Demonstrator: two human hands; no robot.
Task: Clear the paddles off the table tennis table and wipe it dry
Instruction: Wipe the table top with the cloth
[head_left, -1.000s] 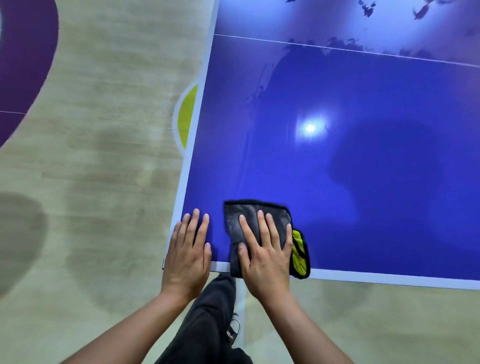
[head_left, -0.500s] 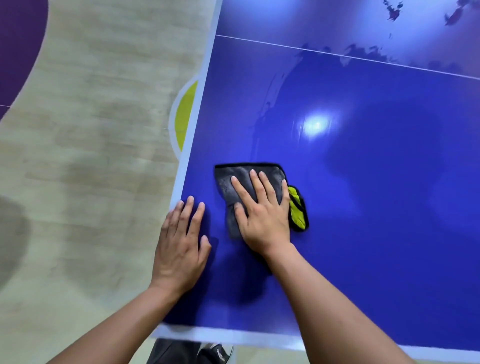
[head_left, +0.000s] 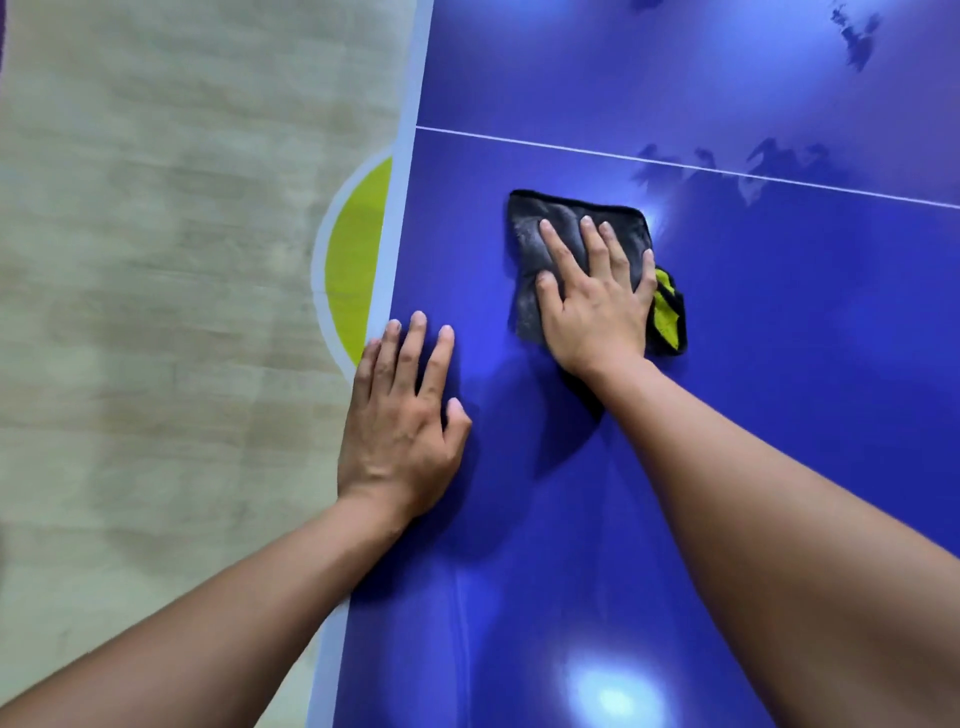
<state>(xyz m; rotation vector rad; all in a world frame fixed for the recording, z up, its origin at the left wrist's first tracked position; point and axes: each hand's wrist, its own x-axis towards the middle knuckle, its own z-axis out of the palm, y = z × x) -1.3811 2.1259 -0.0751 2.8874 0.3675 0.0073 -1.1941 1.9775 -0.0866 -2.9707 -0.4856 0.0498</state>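
While the left hand (head_left: 400, 415) lies flat on the blue table tennis table (head_left: 779, 441), fingers straight and holding nothing, it looks to be a brace for the person's forward lean. Its little finger sits right at the white border stripe (head_left: 387, 270), beyond which the tabletop ends above a pale wood-look floor (head_left: 182, 312).

Farther in, the right hand (head_left: 592, 306) presses a folded grey microfibre cloth (head_left: 566, 228) to the surface with spread, straight fingers. A flat palm loads the whole cloth, which suits wiping. A yellow-green face peeks out at the cloth's right side.

The cloth lies well inside the border and just short of the thin white line (head_left: 571, 150). Past that line, dark blotches (head_left: 753, 166) are probably water left to dry, though glare makes this unsure. Bare blue surface opens ahead and to the right. No paddles are in view.
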